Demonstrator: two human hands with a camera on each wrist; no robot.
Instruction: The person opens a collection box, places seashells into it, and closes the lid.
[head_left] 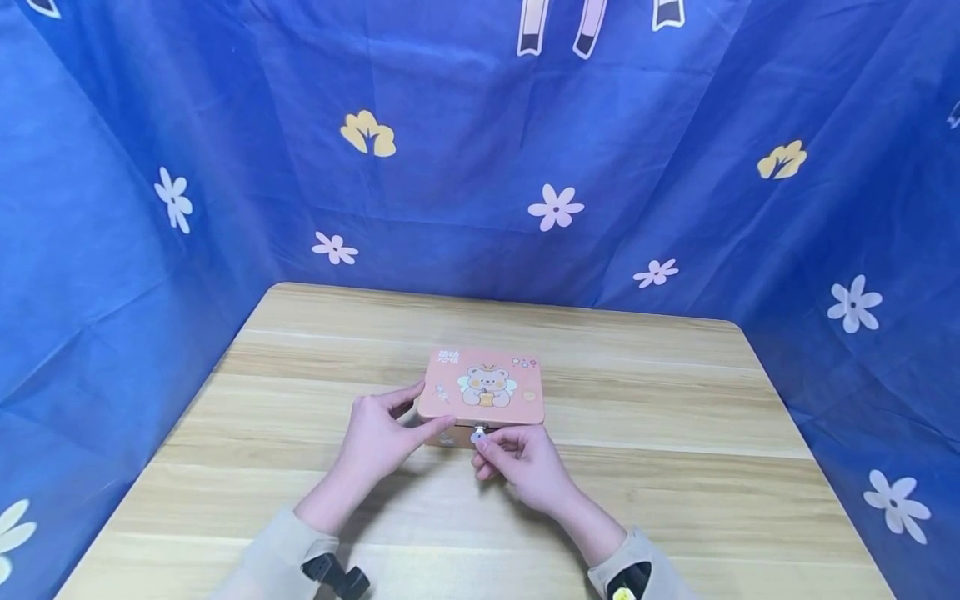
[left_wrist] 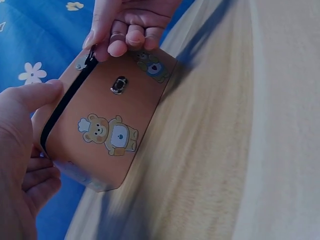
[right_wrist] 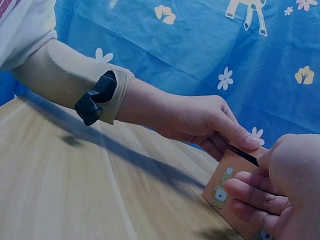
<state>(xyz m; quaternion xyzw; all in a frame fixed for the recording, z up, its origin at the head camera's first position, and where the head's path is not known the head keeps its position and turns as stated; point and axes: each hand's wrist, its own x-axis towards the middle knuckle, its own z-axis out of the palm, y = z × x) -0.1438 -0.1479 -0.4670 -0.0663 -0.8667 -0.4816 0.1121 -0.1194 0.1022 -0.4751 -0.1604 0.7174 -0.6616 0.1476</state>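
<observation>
A pink tin box (head_left: 450,387) with a bear on its lid stands at the middle of the wooden table. My left hand (head_left: 375,442) grips its left side, thumb on the lid's front edge and the other fingers along the side. With thumb and forefinger, my right hand (head_left: 528,468) pinches the metal hasp (left_wrist: 82,62) at the lid's front. Its other fingers curl loosely before the box. A dark gap runs between lid and body in the left wrist view. Below it, the metal catch (left_wrist: 119,85) sits on the front wall, apart from the hasp. The box's inside is hidden.
The wooden table (head_left: 660,392) extends on all sides of the box. Blue cloth (head_left: 450,192) with flowers hangs behind the table and along both sides. A black strap device (head_left: 335,575) is worn on the left wrist over a beige sleeve.
</observation>
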